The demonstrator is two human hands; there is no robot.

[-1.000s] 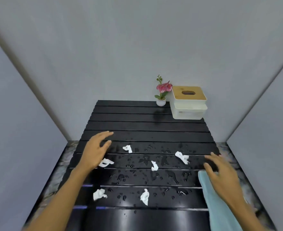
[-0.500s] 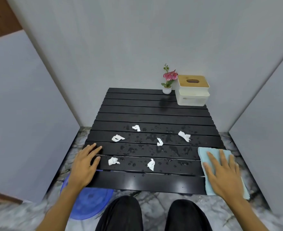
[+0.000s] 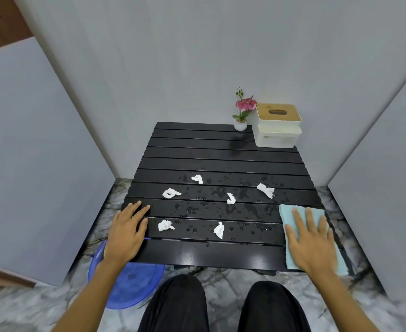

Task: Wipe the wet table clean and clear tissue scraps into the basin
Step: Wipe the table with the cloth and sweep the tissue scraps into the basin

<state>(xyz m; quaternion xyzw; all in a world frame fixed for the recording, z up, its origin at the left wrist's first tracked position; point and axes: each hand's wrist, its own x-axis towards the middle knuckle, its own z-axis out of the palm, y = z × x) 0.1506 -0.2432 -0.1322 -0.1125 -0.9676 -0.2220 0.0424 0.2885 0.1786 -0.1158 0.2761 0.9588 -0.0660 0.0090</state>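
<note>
The fingers of the right hand are spread open and lie flat on a light blue cloth, gripping nothing. This cloth rests on the near right corner of the black slatted desk, at about 4 o'clock from its middle. The left hand lies palm down on the near left part of the desk, at about 8 o'clock, its fingers also open and a little apart, holding nothing.

Six white tissue scraps lie between the two hands among many water drops: one just beside the left fingers, one at 6 o'clock, one at 9 o'clock, one at 11 o'clock, one near the middle, and one at 2 o'clock.

A blue basin stands on the marble floor under the near left corner of the desk, partly hidden by the left forearm. At the far right corner, at 1 o'clock, a white tissue box with a wooden lid stands just beside a small pot with a pink flower. Two knees in dark trousers show at the bottom edge.
</note>
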